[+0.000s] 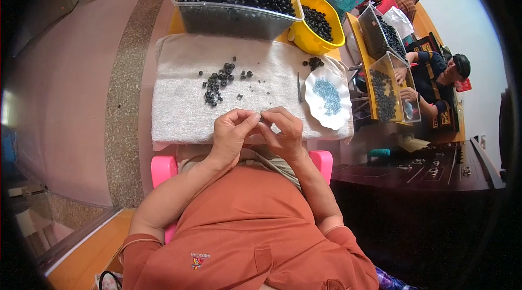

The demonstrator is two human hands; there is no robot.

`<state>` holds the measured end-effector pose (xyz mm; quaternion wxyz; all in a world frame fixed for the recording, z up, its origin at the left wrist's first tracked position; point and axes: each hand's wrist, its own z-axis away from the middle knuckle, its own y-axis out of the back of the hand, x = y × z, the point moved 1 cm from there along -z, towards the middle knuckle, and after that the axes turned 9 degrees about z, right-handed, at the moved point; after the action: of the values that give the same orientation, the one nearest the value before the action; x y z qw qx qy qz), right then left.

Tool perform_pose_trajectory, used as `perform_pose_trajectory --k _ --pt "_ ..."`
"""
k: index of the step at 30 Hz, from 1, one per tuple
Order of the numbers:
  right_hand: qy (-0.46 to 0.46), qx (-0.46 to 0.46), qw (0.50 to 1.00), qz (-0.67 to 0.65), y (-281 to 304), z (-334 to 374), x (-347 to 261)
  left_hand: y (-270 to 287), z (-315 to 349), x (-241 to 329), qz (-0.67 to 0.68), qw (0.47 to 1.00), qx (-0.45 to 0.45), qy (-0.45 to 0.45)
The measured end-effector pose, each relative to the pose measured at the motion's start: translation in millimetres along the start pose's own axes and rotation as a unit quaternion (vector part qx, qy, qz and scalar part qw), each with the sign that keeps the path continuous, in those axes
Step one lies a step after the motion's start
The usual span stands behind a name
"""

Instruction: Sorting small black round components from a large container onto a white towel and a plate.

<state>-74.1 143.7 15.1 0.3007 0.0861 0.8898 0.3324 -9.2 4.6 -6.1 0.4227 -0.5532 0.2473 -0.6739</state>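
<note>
My left hand (235, 133) and my right hand (284, 133) meet over the near edge of a white towel (179, 110). Thumbs and forefingers of both are pinched together around a small dark piece (261, 119), mostly covered by the fingertips. Beyond them lies a loose pile of small black round pieces (218, 81), some with holes. To the right, a white scalloped plate (313, 113) bears many tiny pale-blue bits (328, 96). Dark tweezers (299, 87) lie beside that plate, and a small cluster of black pieces (314, 63) sits just beyond it.
A see-through bin (234, 20) heaped with black pieces stands at the far edge, beside a yellow basket (312, 46) holding more. On the right, a co-worker (437, 80) reaches toward a see-through tray (402, 67). A pink chair (164, 169) surrounds me; a dark wooden surface (375, 174) lies right.
</note>
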Motion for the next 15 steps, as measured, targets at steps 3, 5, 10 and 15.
perform_pose_trajectory --k 3,5,10,15 --pt "-0.001 -0.002 1.000 -0.006 0.2 0.2 -1.0 -1.1 0.8 1.4 0.003 1.000 0.001 0.007" --pt "-0.025 0.000 0.999 -0.022 -0.5 -0.8 -2.2 -0.1 0.0 1.9 0.002 1.000 0.000 0.011" --pt "-0.034 0.005 0.999 -0.035 -2.4 -0.2 -1.1 0.5 -0.4 1.1 -0.017 1.000 -0.014 -0.007" --pt "-0.030 0.009 0.999 -0.032 -0.9 -1.3 -1.1 -0.3 -0.7 1.1 -0.026 0.999 -0.014 -0.014"
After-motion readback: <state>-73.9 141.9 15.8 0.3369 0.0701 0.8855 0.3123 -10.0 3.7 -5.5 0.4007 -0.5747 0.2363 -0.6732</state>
